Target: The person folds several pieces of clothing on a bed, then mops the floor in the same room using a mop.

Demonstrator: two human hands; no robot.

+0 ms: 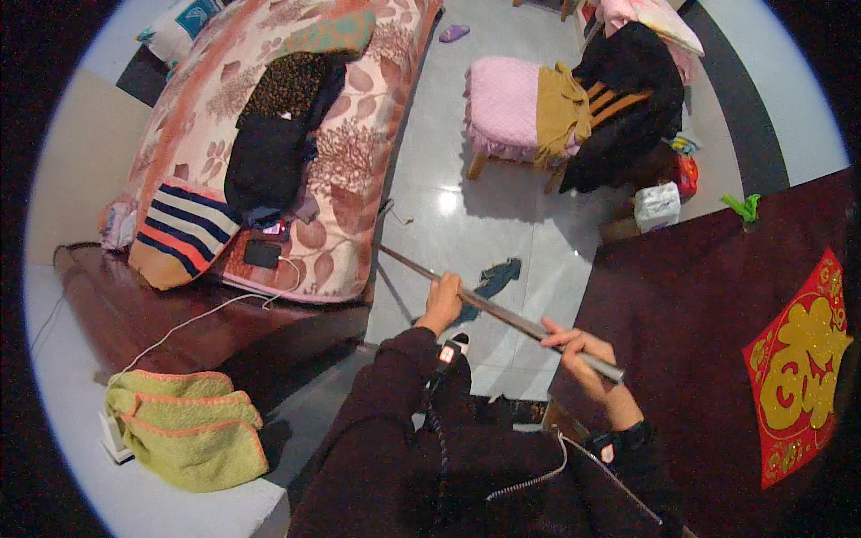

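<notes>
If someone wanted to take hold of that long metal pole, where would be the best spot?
Probably the bare shaft of the metal pole between the left hand and right hand, coming from above: it is thin, straight and slants over open floor, so fingers can wrap right around it.

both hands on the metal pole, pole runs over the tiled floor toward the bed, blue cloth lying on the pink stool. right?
Not quite. In the head view the blue cloth lies on the tiled floor, just past the pole, not on the pink stool; a mustard-yellow garment drapes over that stool. The rest holds: left hand and right hand both grip the metal pole, which runs toward the bed.
</notes>
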